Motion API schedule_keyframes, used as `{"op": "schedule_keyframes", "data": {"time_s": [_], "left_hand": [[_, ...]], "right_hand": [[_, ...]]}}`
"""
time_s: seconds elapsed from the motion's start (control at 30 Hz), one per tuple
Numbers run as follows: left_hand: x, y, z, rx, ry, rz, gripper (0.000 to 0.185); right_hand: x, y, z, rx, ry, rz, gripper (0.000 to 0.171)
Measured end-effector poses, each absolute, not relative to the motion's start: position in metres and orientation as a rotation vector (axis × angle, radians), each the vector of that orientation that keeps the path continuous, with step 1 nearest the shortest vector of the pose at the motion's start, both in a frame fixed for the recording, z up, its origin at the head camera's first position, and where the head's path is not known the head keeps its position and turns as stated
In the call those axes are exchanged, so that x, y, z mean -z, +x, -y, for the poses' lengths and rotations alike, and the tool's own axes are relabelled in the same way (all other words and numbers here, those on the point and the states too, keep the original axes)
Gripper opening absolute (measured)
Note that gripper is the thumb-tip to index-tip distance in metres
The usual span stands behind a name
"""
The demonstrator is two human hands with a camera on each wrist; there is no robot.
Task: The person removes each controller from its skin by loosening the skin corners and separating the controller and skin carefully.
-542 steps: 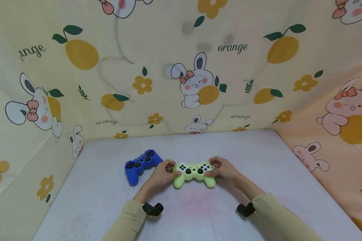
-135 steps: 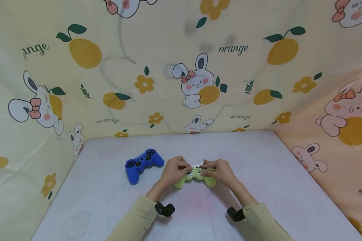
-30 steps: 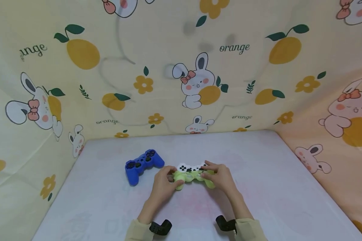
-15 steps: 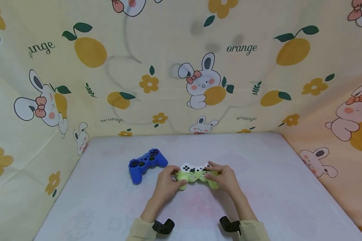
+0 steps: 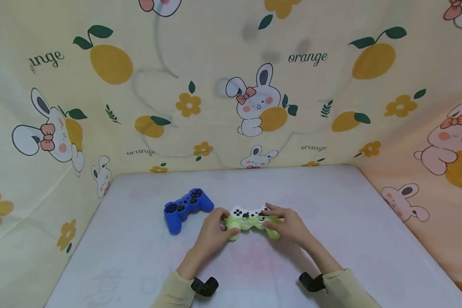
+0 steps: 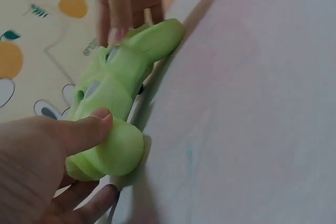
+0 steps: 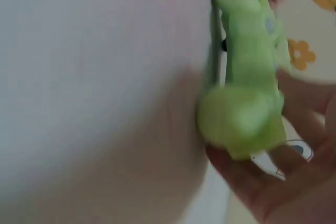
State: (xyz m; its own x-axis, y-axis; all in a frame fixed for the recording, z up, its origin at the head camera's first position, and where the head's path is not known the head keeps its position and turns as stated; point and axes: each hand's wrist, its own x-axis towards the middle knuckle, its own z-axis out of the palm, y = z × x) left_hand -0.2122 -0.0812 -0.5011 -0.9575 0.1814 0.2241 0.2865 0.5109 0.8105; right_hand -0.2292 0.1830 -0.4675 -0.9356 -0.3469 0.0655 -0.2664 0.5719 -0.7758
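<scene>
Peeling seems well underway: compared with a second ago, more of the white controller (image 5: 247, 211) shows above the green silicone cover (image 5: 250, 224). Left hand (image 5: 214, 229) and right hand (image 5: 288, 223) both have fingers curled around the cover's grips. Count: two controllers, one blue (image 5: 186, 208) beyond the left fingers, two hands.

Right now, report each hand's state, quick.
Left hand: grips the left end of the green controller cover.
Right hand: grips the cover's right end.
</scene>
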Motion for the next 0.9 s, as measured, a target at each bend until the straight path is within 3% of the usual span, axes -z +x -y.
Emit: {"op": "schedule_keyframes", "data": {"time_s": [0.1, 0.23, 0.43, 0.9], "left_hand": [[0.498, -0.212, 0.086, 1.428, -0.467, 2.703, 0.057], [0.495, -0.211, 0.094, 1.391, -0.583, 2.764, 0.074], [0.497, -0.217, 0.103, 1.344, -0.696, 2.770, 0.070], [0.506, -0.225, 0.106, 1.457, -0.683, 2.655, 0.060]], "right_hand": [[0.462, -0.232, -0.195, 1.279, -0.621, -2.565, 0.068], [0.464, -0.229, -0.208, 1.343, -0.538, -2.464, 0.091], [0.480, -0.227, -0.216, 1.417, -0.514, -2.506, 0.080], [0.486, -0.238, -0.214, 1.279, -0.625, -2.672, 0.070]]}}
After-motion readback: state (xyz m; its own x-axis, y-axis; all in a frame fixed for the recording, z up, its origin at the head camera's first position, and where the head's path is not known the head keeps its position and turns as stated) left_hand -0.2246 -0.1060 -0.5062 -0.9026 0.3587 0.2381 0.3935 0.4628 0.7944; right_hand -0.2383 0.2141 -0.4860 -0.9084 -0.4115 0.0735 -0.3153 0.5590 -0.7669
